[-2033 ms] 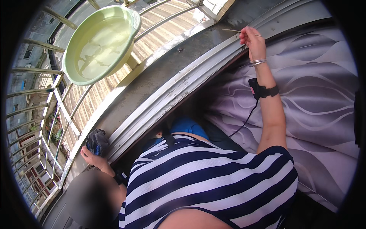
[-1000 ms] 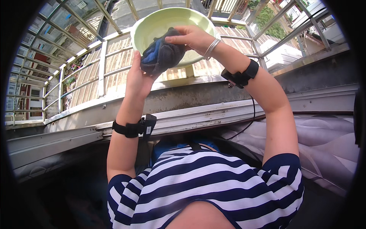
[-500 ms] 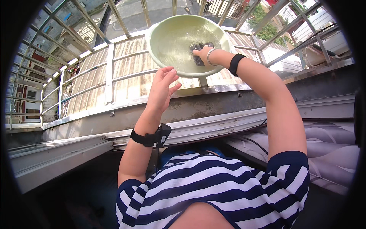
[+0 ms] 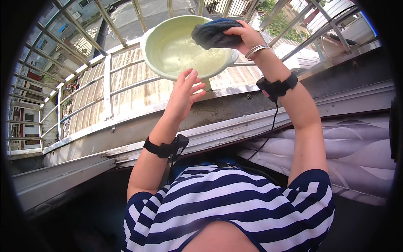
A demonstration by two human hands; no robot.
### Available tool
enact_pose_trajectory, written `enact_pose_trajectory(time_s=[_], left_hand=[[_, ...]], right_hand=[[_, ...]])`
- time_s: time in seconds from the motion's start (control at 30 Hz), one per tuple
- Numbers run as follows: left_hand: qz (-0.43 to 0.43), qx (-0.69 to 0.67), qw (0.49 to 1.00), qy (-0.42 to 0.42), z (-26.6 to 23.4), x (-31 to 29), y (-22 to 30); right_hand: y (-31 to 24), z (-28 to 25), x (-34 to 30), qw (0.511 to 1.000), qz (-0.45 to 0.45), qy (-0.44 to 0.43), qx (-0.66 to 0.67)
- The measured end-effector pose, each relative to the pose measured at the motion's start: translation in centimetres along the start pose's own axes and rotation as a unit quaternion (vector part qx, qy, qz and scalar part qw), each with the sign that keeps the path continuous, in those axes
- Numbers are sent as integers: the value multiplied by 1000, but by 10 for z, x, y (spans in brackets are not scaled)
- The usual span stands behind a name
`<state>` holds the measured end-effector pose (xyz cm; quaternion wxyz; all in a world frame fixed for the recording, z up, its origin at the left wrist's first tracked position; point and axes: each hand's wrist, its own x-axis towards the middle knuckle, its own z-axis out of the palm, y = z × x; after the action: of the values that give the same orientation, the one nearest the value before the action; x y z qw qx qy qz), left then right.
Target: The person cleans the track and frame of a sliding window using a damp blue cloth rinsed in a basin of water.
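My right hand is closed on a dark grey cloth with a strip of blue along its top, a soft bundle whose exact kind I cannot make out. The cloth hangs over the right side of a pale green plastic basin, above the water in it. Close to the basin's near rim, my left hand is raised with its fingers apart and holds nothing.
Beneath the basin lies a ledge of corrugated panels, closed in by metal railing bars. A white window track runs across in front of me. Patterned greyish fabric hangs at the right.
My right hand has lifted the dark cloth out of the water to above the basin's right side. The left hand stays open near the rim. The basin appears farther left in view.
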<state>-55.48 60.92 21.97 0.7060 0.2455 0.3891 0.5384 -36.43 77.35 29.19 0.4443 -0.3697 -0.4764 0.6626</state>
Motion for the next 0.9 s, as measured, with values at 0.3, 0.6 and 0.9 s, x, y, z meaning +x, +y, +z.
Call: enact_pose_trajectory(time_s=[0.3,0.6,0.9], left_hand=[[-3,-11,999,-41,106,27,-36],[-179,-54,969,-163,223,61,-135],[-246,-132,938,-205,303,83,-218]], right_hand=[[-29,-73,-97,996,-13,10,85],[-41,-191,-202,984,39,156,-77],[-20,-260,-249,959,127,226,-117]])
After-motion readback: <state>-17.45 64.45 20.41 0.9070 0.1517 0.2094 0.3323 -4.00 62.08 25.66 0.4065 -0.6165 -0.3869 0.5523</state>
